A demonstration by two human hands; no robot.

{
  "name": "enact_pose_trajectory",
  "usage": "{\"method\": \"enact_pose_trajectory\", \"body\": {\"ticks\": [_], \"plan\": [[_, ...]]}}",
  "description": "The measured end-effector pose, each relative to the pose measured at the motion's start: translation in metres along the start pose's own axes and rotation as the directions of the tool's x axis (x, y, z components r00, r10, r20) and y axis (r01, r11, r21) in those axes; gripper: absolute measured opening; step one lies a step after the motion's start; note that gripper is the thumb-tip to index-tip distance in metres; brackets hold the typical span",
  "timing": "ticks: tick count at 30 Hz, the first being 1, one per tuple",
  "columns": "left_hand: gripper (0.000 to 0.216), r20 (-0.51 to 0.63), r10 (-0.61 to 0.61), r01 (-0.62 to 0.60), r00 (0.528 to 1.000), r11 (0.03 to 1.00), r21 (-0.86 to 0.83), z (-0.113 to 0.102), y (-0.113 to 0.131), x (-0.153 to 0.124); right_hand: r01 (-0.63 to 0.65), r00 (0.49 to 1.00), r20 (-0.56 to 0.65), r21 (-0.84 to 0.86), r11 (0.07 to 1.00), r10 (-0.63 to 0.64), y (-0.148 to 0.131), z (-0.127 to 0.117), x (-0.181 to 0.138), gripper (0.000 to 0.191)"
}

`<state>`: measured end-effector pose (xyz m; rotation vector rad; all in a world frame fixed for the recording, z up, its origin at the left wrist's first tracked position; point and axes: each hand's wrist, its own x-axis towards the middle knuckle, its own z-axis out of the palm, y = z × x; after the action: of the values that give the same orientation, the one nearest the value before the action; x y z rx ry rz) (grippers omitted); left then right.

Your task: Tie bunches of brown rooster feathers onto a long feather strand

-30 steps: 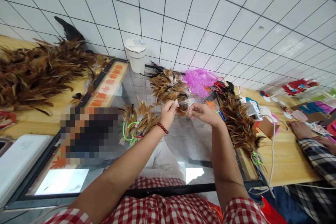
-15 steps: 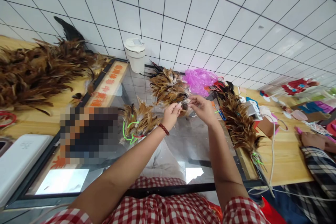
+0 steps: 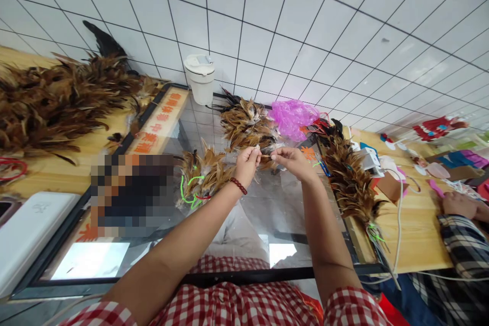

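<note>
Between the fingers of the left hand and the right hand, the feather tuft is showing brown and tan with dark parts. Just behind the fingers a plastic bag is shining bright pink, and to their left a cord is glowing neon green. Below the fingers, the bead bracelet is showing dark red and the sleeves are showing red-and-white checks.

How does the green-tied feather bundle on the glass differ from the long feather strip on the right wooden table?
The feather bundle is short and fanned, lying on the glass tabletop; the feather strip is long and narrow, running along the edge of the wooden table. Both are brown with green ties.
</note>
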<state>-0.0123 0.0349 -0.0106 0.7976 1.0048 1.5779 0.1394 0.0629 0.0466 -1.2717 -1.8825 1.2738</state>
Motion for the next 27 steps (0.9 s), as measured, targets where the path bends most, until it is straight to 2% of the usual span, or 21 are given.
{"method": "enact_pose_trajectory", "body": {"ticks": [4, 6, 8, 9, 11, 13, 17, 20, 22, 23, 25, 27], "plan": [[0.037, 0.011, -0.024, 0.024, 1.000, 1.000, 0.019, 0.000, -0.001, 0.000, 0.092, 0.996, 0.010, -0.055, 0.994, -0.091, -0.008, -0.002, -0.003, 0.028], [0.036, 0.004, -0.033, 0.033, 0.999, 0.999, 0.032, -0.001, -0.002, 0.001, 0.167, 0.980, 0.128, -0.095, 0.981, -0.155, -0.015, -0.005, -0.008, 0.023], [0.036, 0.014, -0.043, 0.042, 0.999, 0.998, 0.040, -0.001, -0.003, 0.001, 0.230, 0.958, 0.222, -0.219, 0.948, -0.181, -0.020, -0.007, -0.012, 0.017], [0.036, 0.029, -0.050, 0.049, 0.998, 0.998, 0.042, -0.001, -0.003, 0.000, 0.247, 0.959, 0.216, -0.324, 0.913, -0.183, -0.022, -0.006, -0.013, 0.015], [0.036, 0.070, -0.067, 0.063, 0.995, 0.997, 0.051, 0.000, -0.003, -0.001, 0.244, 0.970, 0.123, -0.548, 0.800, -0.211, -0.025, -0.003, -0.014, 0.014], [0.036, 0.103, -0.077, 0.070, 0.992, 0.995, 0.064, 0.001, -0.003, -0.003, 0.225, 0.965, 0.061, -0.692, 0.686, -0.254, -0.026, 0.002, -0.013, 0.017], [0.037, 0.160, -0.080, 0.068, 0.984, 0.994, 0.083, 0.003, -0.002, -0.007, 0.225, 0.950, 0.052, -0.798, 0.559, -0.308, -0.028, 0.010, -0.011, 0.017], [0.038, 0.213, -0.091, 0.076, 0.973, 0.994, 0.078, 0.004, -0.001, -0.008, 0.216, 0.939, 0.034, -0.834, 0.508, -0.344, -0.028, 0.012, -0.010, 0.019], [0.039, 0.223, -0.097, 0.084, 0.970, 0.994, 0.067, 0.004, 0.000, -0.008, 0.219, 0.934, 0.019, -0.818, 0.531, -0.356, -0.026, 0.012, -0.009, 0.019], [0.039, 0.221, -0.101, 0.091, 0.970, 0.994, 0.055, 0.004, 0.000, -0.008, 0.215, 0.933, -0.007, -0.792, 0.572, -0.360, -0.024, 0.011, -0.008, 0.019], [0.040, 0.216, -0.113, 0.111, 0.970, 0.994, 0.018, 0.003, 0.001, -0.007, 0.205, 0.927, -0.090, -0.690, 0.694, -0.363, -0.018, 0.008, -0.005, 0.017], [0.041, 0.227, -0.130, 0.138, 0.965, 0.990, -0.022, 0.003, 0.002, -0.007, 0.218, 0.930, -0.148, -0.514, 0.830, -0.336, -0.010, 0.005, -0.003, 0.019]]}}
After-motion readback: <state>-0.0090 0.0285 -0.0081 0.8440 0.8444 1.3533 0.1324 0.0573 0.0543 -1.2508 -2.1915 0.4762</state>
